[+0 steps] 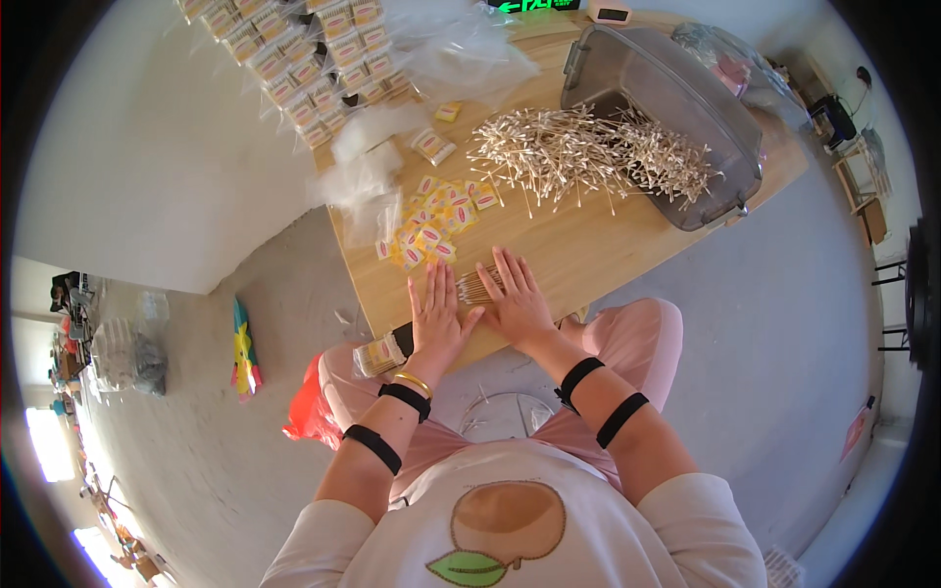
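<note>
Between my two hands, near the table's front edge, lies a small row of cotton swabs with wooden sticks. My left hand rests flat on the table at the swabs' left end, fingers stretched out. Fingers also extended, my right hand lies at their right end and partly covers them. Just beyond my left fingertips is a scatter of yellow and white printed cards. A large loose heap of cotton swabs spreads farther off, spilling from a grey plastic bin tipped on its side.
Stacks of packed swab bags stand at the far left, beside clear plastic bags. One swab pack lies behind the cards. Another pack sits by my left wrist at the edge of the wooden table. A red bag hangs beside my left leg.
</note>
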The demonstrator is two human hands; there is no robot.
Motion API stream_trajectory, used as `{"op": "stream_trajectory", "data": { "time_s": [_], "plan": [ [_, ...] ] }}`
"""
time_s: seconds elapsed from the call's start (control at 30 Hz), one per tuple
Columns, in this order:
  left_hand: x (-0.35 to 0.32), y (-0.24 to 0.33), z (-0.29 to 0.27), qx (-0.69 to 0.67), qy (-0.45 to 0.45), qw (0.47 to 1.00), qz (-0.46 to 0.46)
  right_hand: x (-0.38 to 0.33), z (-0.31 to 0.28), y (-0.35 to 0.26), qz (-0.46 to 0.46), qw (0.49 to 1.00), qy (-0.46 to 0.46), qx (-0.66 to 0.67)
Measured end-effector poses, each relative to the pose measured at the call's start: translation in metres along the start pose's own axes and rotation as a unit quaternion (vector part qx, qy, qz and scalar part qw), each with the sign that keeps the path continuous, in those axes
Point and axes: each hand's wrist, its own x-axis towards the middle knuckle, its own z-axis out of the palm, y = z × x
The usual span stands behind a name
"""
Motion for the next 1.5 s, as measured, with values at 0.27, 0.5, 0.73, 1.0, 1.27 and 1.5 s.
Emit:
{"op": "stream_trajectory", "data": {
  "time_s": [0.27,0.5,0.73,1.0,1.27,1.5],
  "plan": [
    [-0.001,0.001,0.001,-0.003,0.011,1.0,-0.005,0.001,-0.003,-0.006,0.002,1.0,-0.018,-0.008],
    [-0.003,0.003,0.0,-0.001,0.014,1.0,-0.007,0.002,-0.002,-0.009,0.006,1.0,-0.005,-0.027],
    [-0.007,0.008,0.0,-0.011,0.014,1.0,-0.01,0.002,-0.005,-0.011,0.009,1.0,-0.008,-0.025],
    [0.007,0.015,-0.004,-0.022,0.019,0.999,0.045,-0.008,-0.012,0.004,0.027,0.999,-0.019,0.012],
    [0.005,-0.004,-0.018,-0.019,0.028,0.999,0.02,-0.011,-0.021,0.017,0.011,0.997,-0.008,0.069],
    [-0.003,-0.013,-0.002,0.012,0.015,1.0,0.004,0.015,-0.018,0.017,-0.043,0.997,0.007,0.066]
  ]
}}
